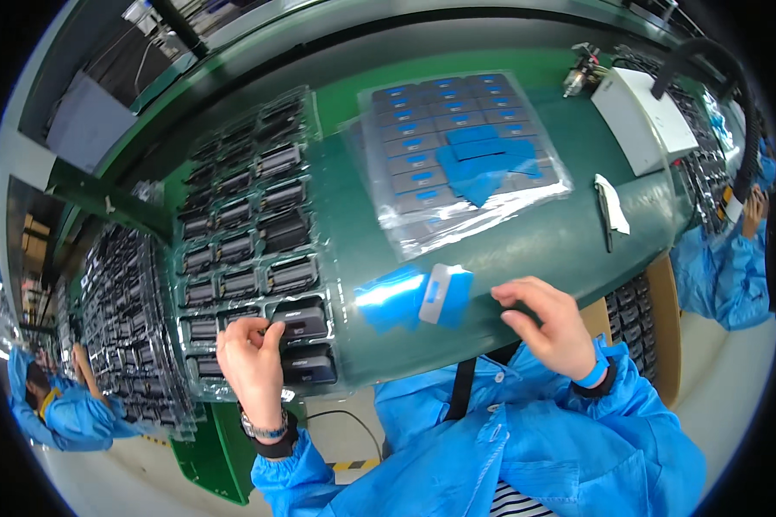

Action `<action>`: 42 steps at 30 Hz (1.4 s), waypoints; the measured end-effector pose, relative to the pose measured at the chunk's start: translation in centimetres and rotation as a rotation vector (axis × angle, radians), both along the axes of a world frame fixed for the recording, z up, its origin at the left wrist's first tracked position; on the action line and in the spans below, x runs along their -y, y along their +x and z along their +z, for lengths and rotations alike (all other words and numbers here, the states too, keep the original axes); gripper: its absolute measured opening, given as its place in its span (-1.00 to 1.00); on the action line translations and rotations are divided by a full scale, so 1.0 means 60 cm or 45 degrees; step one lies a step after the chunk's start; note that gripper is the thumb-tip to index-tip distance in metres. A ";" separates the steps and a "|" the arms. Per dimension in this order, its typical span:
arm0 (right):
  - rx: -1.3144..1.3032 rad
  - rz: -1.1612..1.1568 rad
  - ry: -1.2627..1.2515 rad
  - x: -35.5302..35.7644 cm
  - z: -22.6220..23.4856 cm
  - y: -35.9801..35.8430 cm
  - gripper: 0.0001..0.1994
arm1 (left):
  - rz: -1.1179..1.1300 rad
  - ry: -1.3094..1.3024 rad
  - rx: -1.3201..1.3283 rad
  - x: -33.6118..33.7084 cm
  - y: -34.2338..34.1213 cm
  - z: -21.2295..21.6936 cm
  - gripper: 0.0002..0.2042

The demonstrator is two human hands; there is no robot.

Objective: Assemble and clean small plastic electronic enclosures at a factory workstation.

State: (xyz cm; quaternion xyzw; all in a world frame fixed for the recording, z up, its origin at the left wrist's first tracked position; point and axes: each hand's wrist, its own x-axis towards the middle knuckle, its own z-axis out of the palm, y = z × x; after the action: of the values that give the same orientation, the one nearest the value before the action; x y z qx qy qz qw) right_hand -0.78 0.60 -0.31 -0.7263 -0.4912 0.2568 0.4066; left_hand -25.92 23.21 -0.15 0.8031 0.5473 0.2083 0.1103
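Head view: my left hand [252, 364] bent over a dark unit [307, 319], whether pinching it I could not tell, in a clear tray [324, 280] whose pockets presumably kept its contents apart, while my right hand [553, 332], thumb and fingers parted, hung empty by the table [591, 250].

At eight o'clock, I can't tell whether the left hand [252, 353] grips or merely touches the black device [307, 320]. At four, the right sleeve [634, 392] covers part of the cardboard carton [666, 323]; at three, a co-worker [722, 280] is cut off.
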 end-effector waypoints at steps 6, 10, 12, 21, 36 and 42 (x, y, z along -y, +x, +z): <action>0.577 0.415 -0.037 -0.020 -0.032 -0.029 -0.36 | -0.372 0.325 0.254 0.116 0.067 0.005 -0.88; 0.834 0.270 0.111 0.040 -0.081 -0.024 -0.59 | -0.582 -0.369 0.576 0.225 0.124 -0.014 -0.89; 0.803 0.179 0.267 0.064 -0.101 -0.021 -0.68 | -0.547 -0.910 0.499 0.241 0.125 -0.020 -0.89; 0.796 0.098 0.740 0.096 -0.069 -0.006 -0.77 | -0.407 -1.882 1.019 0.249 0.180 -0.025 -0.86; -1.334 0.013 -0.008 0.078 -0.034 0.014 -0.80 | -0.856 -1.716 0.982 0.239 0.188 0.022 -0.95; 0.283 0.259 0.496 0.061 0.026 0.049 -0.60 | -0.846 -1.527 0.688 0.212 0.184 0.015 -0.92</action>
State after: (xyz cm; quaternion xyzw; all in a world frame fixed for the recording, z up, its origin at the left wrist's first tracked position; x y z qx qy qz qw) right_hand 2.17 -3.08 1.24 -0.6048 -0.6437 0.1153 0.4545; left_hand -14.89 10.48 0.75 0.6489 0.2487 0.0193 0.7188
